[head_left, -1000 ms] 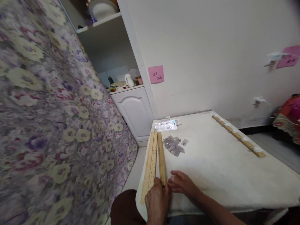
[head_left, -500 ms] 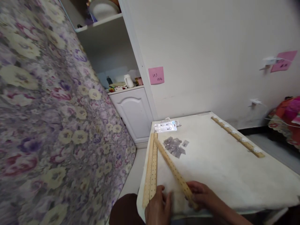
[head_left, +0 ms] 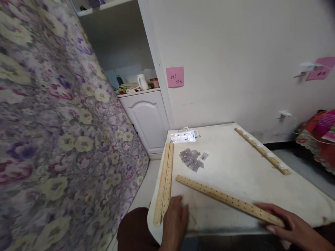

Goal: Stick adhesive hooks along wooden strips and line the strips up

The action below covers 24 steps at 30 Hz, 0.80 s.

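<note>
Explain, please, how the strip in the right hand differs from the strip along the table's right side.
The held strip shows rows of holes on its visible face; the right-side strip bears a row of white pieces. The right hand grips the held strip's near end, while no hand touches the right-side strip. Both are long, narrow and light brown.

Pale yellow-brown is shown by the long wooden strip (head_left: 227, 198), which is dotted with dark holes; the same colouring is shared by the paired strips (head_left: 168, 181). The small packets (head_left: 192, 159) are tinted grey, the tabletop (head_left: 222, 164) off-white. Cream, pink and purple flowers are printed over the greyish-lilac curtain (head_left: 65, 139). The paper note (head_left: 175, 77) is coloured pink.
</note>
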Each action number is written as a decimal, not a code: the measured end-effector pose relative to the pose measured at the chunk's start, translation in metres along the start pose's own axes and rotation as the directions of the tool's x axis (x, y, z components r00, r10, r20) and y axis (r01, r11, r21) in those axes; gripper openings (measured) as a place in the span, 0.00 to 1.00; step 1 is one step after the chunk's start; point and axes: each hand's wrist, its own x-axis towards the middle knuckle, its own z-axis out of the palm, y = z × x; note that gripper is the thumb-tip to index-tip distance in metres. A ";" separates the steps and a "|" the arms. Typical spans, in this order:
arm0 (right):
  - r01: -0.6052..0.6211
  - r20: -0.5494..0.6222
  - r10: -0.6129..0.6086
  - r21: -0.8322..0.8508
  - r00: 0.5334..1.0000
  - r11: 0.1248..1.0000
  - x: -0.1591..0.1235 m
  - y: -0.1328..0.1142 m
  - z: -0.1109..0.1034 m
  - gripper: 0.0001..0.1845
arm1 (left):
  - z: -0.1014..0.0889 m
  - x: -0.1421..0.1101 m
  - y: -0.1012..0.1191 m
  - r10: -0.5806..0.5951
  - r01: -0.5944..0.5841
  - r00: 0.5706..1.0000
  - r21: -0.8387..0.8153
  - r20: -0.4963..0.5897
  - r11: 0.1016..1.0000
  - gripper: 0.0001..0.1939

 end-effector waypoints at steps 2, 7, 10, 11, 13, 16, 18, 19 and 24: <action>0.059 -0.108 -0.070 -0.100 0.992 0.993 0.007 0.003 0.000 0.23 | 0.006 0.007 -0.006 0.023 -0.024 0.999 -0.017 -0.034 1.000 0.21; 0.255 -0.162 -0.320 -0.329 0.934 0.909 0.021 0.020 0.001 0.19 | 0.020 0.032 -0.009 -0.063 0.049 0.993 -0.141 -0.096 0.989 0.30; 0.277 -0.170 -0.375 -0.422 0.911 0.863 0.027 0.032 0.000 0.19 | 0.027 0.048 -0.006 -0.090 0.065 0.990 -0.213 -0.109 0.975 0.34; 0.276 -0.175 -0.381 -0.436 0.908 0.857 0.029 0.035 0.000 0.19 | 0.028 0.053 -0.006 -0.098 0.071 0.989 -0.220 -0.114 0.973 0.35; 0.278 -0.174 -0.385 -0.440 0.907 0.854 0.031 0.037 -0.001 0.19 | 0.031 0.061 -0.005 -0.111 0.082 0.986 -0.223 -0.123 0.971 0.37; 0.288 -0.179 -0.387 -0.414 0.905 0.864 0.032 0.037 -0.001 0.19 | 0.034 0.069 -0.004 -0.124 0.092 0.984 -0.229 -0.131 0.969 0.37; 0.289 -0.189 -0.382 -0.387 0.905 0.876 0.031 0.036 -0.002 0.21 | 0.034 0.071 -0.003 -0.129 0.097 0.983 -0.227 -0.132 0.969 0.36; 0.287 -0.201 -0.378 -0.373 0.904 0.882 0.030 0.037 -0.003 0.21 | 0.033 0.070 -0.002 -0.131 0.099 0.983 -0.226 -0.131 0.969 0.36; 0.264 -0.236 -0.358 -0.353 0.903 0.898 0.025 0.047 -0.012 0.20 | 0.031 0.062 0.000 -0.111 0.077 0.984 -0.231 -0.138 0.970 0.33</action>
